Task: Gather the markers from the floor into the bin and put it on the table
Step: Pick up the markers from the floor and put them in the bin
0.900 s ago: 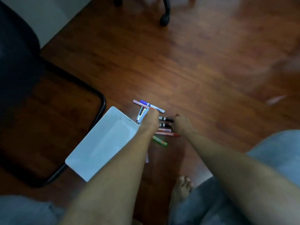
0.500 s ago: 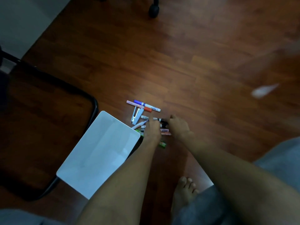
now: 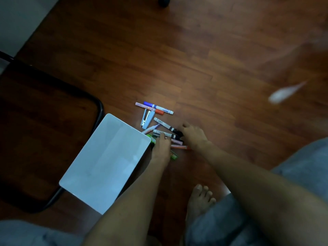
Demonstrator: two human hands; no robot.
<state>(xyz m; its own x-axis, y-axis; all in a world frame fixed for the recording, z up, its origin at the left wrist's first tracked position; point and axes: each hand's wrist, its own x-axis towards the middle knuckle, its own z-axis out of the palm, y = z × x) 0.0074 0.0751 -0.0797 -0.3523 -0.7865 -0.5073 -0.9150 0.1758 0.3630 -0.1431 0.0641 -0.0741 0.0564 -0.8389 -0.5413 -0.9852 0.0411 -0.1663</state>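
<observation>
Several markers lie in a loose pile [image 3: 165, 134] on the wooden floor, just right of a white rectangular bin [image 3: 106, 157] that looks empty. A blue-capped marker [image 3: 158, 107] and a pink-and-orange one [image 3: 150, 109] lie apart at the pile's far end. My left hand [image 3: 160, 144] rests on the near-left side of the pile, covering a green marker [image 3: 174, 156]. My right hand [image 3: 194, 134] touches the black caps on the pile's right side. The dim light hides whether either hand grips anything.
A small light-blue stapler [image 3: 147, 118] lies among the markers. A black tubular chair frame [image 3: 99, 107] curves beside the bin's left. My bare foot [image 3: 198, 201] stands near the pile. A chair caster [image 3: 164, 0] sits far ahead, a blurred white scrap [image 3: 284, 93] to the right.
My left hand has slid back from the far part of the pile to its near side, uncovering more markers. My right hand stays at the black caps.
</observation>
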